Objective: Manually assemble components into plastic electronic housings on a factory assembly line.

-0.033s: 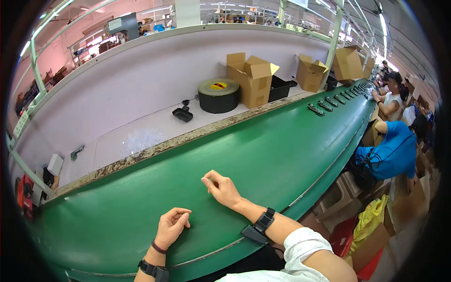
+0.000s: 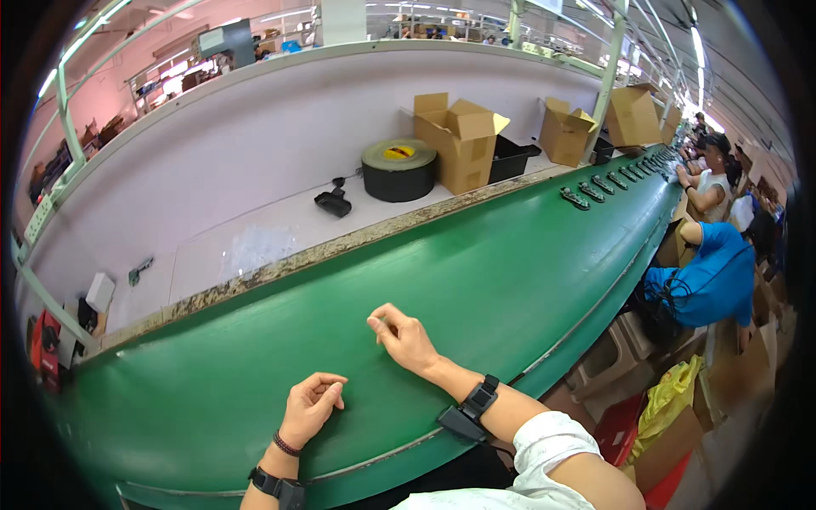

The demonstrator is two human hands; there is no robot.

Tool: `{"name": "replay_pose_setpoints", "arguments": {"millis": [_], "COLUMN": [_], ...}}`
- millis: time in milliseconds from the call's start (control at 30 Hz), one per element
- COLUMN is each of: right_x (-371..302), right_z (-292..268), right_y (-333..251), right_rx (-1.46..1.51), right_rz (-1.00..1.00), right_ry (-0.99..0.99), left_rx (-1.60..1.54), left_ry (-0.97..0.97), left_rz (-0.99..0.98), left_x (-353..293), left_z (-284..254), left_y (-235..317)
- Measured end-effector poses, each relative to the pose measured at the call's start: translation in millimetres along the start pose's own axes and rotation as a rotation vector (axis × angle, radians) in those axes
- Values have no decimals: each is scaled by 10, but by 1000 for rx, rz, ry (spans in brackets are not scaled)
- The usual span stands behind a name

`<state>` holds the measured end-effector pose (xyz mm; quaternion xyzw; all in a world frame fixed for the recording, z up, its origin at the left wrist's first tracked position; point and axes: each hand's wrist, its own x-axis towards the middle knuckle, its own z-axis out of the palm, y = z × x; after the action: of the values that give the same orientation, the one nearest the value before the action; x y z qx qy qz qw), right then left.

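Observation:
Both of my hands rest over the green conveyor belt [image 2: 476, 272], close to its near edge. My left hand [image 2: 311, 406] is loosely curled, thumb against the fingers, and no object shows in it. Farther forward and to the right, my right hand [image 2: 405, 340] is curled too, its thumb near the bent index finger. Nothing is visible in that grip either. A row of several small dark elongated parts [image 2: 575, 199] lies on the belt at the far right, well away from my hands.
Behind the belt, a ledge holds a large black tape roll [image 2: 399, 180], a black plastic piece [image 2: 333, 202], open cardboard boxes [image 2: 466, 161] and a black bin [image 2: 512, 160]. A co-worker in blue [image 2: 710, 276] sits at the right. A yellow bag [image 2: 667, 399] lies beside my right arm.

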<state>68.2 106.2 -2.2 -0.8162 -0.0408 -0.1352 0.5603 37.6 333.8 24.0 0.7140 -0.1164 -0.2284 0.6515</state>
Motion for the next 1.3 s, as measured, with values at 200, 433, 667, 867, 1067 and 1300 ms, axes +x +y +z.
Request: {"name": "replay_pose_setpoints", "arguments": {"millis": [200, 433, 667, 867, 1067, 1300], "right_x": [73, 71, 19, 254, 943, 1894], "right_z": [-28, -35, -82, -107, 168, 867], "right_y": [33, -3, 64, 57, -39, 129], "right_rx": [114, 106, -78, -173, -263, -131], "right_rz": [-120, -90, -36, 72, 25, 33], "right_ry": [137, 115, 25, -151, -265, -127], "left_rx": [-32, -69, -91, -99, -76, -46], "left_ry": [-26, -72, -78, -106, -111, -138], "left_rz": [99, 81, 132, 120, 184, 247], "left_x": [89, 72, 62, 80, 131, 216], "left_z": [34, 8, 82, 67, 79, 136], "left_y": [-11, -62, -114, -145, -238, -294]}}
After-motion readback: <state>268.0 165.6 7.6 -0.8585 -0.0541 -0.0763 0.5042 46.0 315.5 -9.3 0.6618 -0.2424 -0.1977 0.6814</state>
